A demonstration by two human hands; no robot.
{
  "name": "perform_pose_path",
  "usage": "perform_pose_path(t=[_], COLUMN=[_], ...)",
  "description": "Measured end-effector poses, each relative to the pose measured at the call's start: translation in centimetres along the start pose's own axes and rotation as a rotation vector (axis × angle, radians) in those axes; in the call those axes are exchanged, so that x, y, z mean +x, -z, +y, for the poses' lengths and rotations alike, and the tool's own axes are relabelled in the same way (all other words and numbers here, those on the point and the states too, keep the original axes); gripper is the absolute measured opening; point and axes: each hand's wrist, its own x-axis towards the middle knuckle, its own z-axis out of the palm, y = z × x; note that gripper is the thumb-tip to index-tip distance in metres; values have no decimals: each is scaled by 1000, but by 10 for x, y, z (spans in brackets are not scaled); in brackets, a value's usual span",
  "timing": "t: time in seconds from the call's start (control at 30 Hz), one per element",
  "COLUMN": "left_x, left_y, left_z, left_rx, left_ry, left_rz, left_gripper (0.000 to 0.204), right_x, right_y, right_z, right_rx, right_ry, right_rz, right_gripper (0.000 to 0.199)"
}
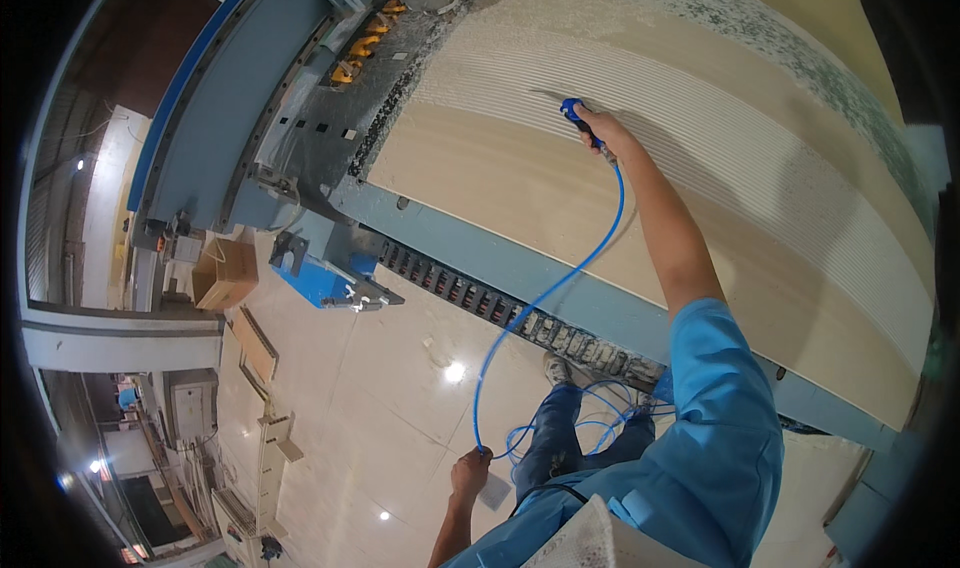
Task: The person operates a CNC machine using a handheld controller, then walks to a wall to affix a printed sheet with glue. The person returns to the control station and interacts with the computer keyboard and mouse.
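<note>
My right hand (610, 136) is wrapped round a blue air blow gun (572, 109), held above a large beige board (480, 166). The gun's thin nozzle points left over a band of fine parallel grooves cut in the board. From the gun's handle a blue air hose (540, 300) curves down past the board's near edge. My left hand (468, 474), low by my side, is closed round this hose. Its fingers are partly hidden.
The board lies on a grey-blue machine bed, with a cable chain (470, 296) along the near side. Loose hose coils (600, 428) lie on the floor by my feet. A machine gantry (215, 118), yellow clamps (362, 50) and a cardboard box (228, 274) are at the left.
</note>
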Motion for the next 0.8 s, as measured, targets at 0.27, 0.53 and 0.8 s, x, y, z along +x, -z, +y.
perform_pose_path(t=[0.27,0.53,0.8], left_x=[8,-23,-156], left_y=[15,79,148], left_z=[2,-33,-60], left_rx=[-102,-95,-103], left_ry=[-3,28,169], left_rz=[18,-49,-153], left_gripper=[26,28,35], right_x=[41,17,-115], right_y=[-10,-137,-187], right_z=[-27,-60,-119], right_rx=[529,92,-152], right_ry=[30,-65,-215], right_rz=[457,33,-246], right_gripper=[58,55,51])
